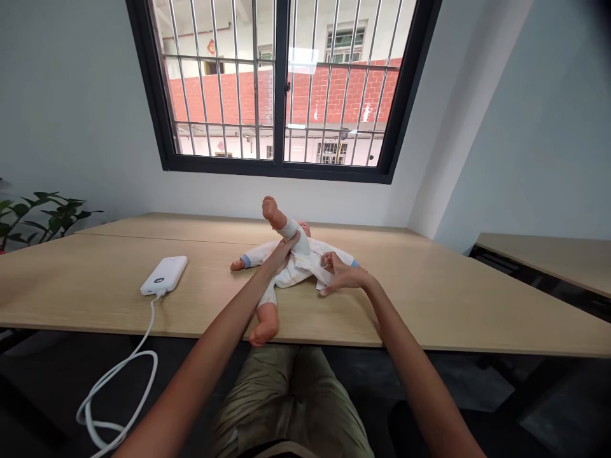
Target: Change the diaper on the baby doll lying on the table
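Pale wooden desk (86, 286) runs beneath a barred window (281, 83), with a white power bank (163, 275) and its cable (151, 312) to the left. In the head view, a baby doll (286, 270) lies on its back mid-desk, one leg raised, wearing a white romper (305, 251) with blue cuffs. The left hand (284, 251) closes around the raised leg. The right hand (342, 275), half open, pinches a loose white flap (322, 272) near the hip. Both the doll's arms and legs are in the romper, its feet bare, and the flap looks unfastened.
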### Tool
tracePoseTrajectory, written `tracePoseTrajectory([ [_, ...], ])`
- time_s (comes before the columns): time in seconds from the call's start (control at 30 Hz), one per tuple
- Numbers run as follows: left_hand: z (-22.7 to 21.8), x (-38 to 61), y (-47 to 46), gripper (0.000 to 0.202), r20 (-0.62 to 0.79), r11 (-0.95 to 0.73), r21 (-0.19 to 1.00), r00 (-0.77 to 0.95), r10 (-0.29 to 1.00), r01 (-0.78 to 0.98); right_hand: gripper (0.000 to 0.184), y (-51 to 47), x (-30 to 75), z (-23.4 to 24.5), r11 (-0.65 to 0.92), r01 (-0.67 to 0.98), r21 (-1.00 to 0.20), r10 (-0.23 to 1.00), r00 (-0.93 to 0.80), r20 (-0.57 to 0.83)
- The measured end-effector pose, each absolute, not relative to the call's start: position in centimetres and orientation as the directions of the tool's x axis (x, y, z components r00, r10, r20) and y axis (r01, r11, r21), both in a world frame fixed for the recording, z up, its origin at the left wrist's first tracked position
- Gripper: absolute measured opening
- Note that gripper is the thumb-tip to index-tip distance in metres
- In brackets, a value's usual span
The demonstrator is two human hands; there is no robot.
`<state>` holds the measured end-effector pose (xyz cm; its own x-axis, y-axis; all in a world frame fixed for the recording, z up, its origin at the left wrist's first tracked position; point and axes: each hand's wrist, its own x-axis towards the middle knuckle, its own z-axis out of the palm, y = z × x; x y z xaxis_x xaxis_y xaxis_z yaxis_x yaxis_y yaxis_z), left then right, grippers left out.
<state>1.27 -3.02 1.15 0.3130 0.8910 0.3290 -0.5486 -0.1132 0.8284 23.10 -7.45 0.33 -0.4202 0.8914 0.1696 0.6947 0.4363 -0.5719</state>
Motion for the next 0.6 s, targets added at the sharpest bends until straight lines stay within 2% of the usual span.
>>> tracePoseTrajectory([
  [0.1,1.1,1.3,-3.1,0.047,0.304,-0.071,0.813,0.319,0.898,-0.577,0.049,-8.1,22.9,-0.2,0.495,0.663,-0.562,0.863,-0.297,0.41],
  [0.17,1.1,1.3,-3.0,0.048,0.307,-0.071,0.81,0.318,0.897,-0.582,0.027,-8.2,23.0,-0.1,0.522,0.642,-0.562,0.828,-0.221,0.516],
  [0.2,1.0,1.3,-2.9,0.048,0.314,-0.079,0.809,0.314,0.896,-0.583,0.022,-8.2,23.2,0.0,0.53,0.633,-0.565,0.815,-0.195,0.545],
  [0.47,1.1,1.3,-2.8,0.047,0.339,-0.1,0.817,0.333,0.88,-0.568,0.022,-8.1,22.5,0.0,0.519,0.571,-0.637,0.79,-0.034,0.613],
  [0.53,1.2,1.4,-3.0,0.048,0.341,-0.094,0.813,0.339,0.877,-0.574,0.022,-8.5,22.2,0.1,0.526,0.501,-0.687,0.802,-0.024,0.597],
  [0.6,1.3,1.4,-3.2,0.047,0.353,-0.103,0.806,0.333,0.875,-0.583,0.024,-9.1,22.0,0.5,0.52,0.372,-0.769,0.845,-0.091,0.527],
])
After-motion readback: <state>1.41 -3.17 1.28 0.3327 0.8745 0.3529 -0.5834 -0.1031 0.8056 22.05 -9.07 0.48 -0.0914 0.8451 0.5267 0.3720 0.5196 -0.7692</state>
